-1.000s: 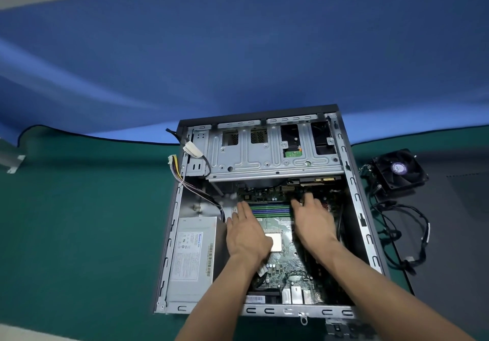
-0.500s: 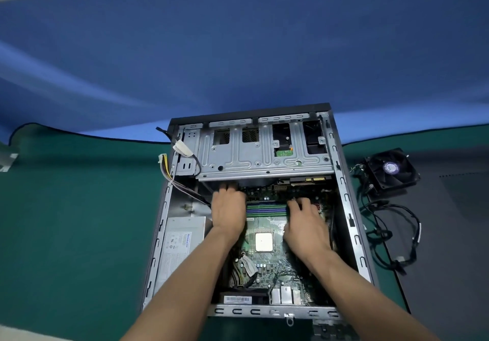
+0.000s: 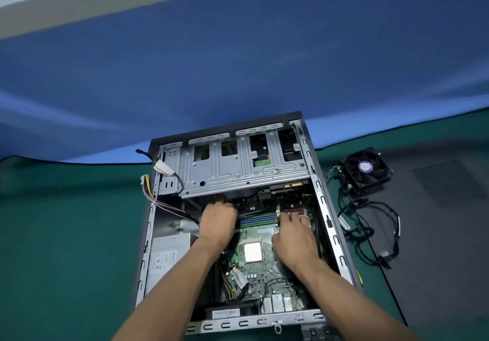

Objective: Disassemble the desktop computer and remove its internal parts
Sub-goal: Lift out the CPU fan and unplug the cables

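Case (image 3: 321,200) lies open on the mat. Left hand (image 3: 218,221) and right hand (image 3: 295,232) sit at either end of the RAM (image 3: 258,219), likely to release its clips. Fingers curl down; actual grip hidden, can't tell.

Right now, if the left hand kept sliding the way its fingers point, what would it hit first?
Probably the grey metal drive cage: the left hand points into the dark gap under its front edge, though depth there is unclear.
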Demonstrator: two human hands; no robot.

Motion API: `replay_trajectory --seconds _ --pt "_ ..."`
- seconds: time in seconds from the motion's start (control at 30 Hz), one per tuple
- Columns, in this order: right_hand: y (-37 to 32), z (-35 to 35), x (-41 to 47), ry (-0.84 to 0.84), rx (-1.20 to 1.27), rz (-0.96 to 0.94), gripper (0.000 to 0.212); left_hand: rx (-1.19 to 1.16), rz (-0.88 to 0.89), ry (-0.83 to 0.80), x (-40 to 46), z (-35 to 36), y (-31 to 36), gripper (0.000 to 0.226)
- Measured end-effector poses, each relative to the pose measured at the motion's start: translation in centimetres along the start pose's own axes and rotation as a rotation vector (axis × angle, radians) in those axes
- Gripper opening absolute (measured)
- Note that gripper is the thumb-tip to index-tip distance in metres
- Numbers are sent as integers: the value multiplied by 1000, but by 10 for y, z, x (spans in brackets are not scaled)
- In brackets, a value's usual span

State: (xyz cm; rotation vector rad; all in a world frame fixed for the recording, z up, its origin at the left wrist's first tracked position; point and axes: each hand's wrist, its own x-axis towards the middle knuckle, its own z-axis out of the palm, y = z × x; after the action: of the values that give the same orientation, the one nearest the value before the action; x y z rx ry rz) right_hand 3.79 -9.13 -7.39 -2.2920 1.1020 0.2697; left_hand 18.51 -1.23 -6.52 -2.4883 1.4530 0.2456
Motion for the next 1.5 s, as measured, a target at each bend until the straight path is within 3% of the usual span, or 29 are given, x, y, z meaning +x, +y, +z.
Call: replay_trajectory --seconds 0.1,0.27,0.43,0.53,0.7,0.93,1.03,1.17,1.3,1.5 --pt "-3 0 1 6 21 10 44 -57 3 5 -16 2 7 21" --pt "-7 2 1 40 117 32 35 -236 -158 -15 -47 -16 7 16" --pt "-11 -7 -6 46 242 11 29 -784 -296 -88 -70 -39 3 18" --pt "-16 -20 -18 52 534 -51 25 -1078 -356 -48 -80 -45 3 20" --pt "-23 -46 -47 -3 1005 -24 20 -1318 -323 -46 -93 -54 18 16" --pt "-8 -76 -105 189 976 -26 23 -1357 -39 -68 -120 -66 62 21" --pt "2 -83 -131 278 964 -6 21 -1312 -73 14 -132 -60 79 28" --pt "22 -87 -161 373 901 45 17 -1022 -147 128 -142 -53 99 32" --pt "53 -89 -178 448 812 81 19 -905 -129 177 -140 -53 122 32" --pt "106 -83 -164 356 692 154 23 -870 -266 187 -118 -46 138 41"
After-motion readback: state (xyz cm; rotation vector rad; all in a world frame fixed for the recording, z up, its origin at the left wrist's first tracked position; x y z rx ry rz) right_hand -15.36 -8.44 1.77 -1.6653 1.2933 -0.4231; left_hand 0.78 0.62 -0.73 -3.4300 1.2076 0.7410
